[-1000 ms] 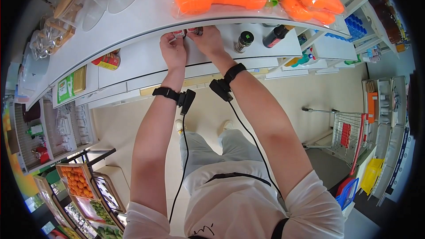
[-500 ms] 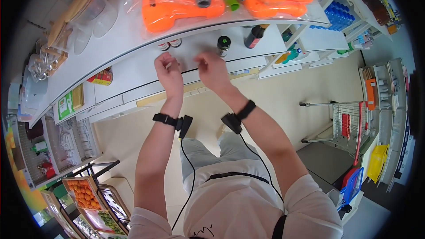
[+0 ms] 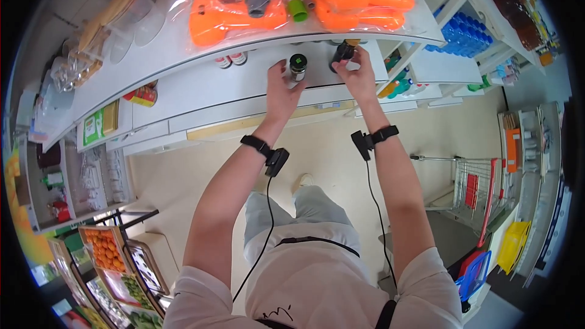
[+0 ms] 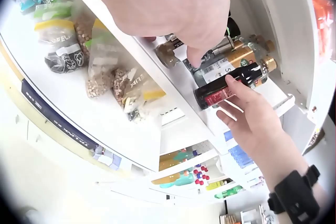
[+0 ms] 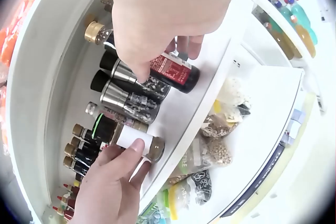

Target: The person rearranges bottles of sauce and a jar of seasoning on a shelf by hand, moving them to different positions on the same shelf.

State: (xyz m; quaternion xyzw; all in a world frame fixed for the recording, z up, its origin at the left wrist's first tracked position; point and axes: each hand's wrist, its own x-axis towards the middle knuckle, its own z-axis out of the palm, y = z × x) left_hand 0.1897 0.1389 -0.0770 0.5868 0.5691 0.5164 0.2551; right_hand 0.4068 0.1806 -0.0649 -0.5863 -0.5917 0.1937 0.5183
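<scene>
My left hand (image 3: 281, 94) is around a spice jar (image 3: 298, 68) with a black, green-marked lid, its fingers and thumb spread on either side. In the right wrist view its thumb overlaps the pale label of that spice jar (image 5: 137, 138). My right hand (image 3: 359, 76) grips a dark sauce bottle (image 3: 343, 55) with a gold cap. The left wrist view shows the thumb across the front of this sauce bottle (image 4: 212, 90), above its red label. Both containers stand upright on the lower shelf (image 3: 256, 79).
Pepper grinders (image 5: 123, 103) and smaller bottles (image 5: 79, 155) line the shelf behind. Two red-and-white containers (image 3: 231, 60) stand to the left. The upper shelf's edge (image 3: 183, 68) overhangs, bearing bagged orange tools (image 3: 237, 18). Bagged dry goods (image 4: 105, 71) lie on a lower level.
Both hands have left the red-and-white containers and moved right. The left has reached the spice jar; the right has taken hold of the sauce bottle.
</scene>
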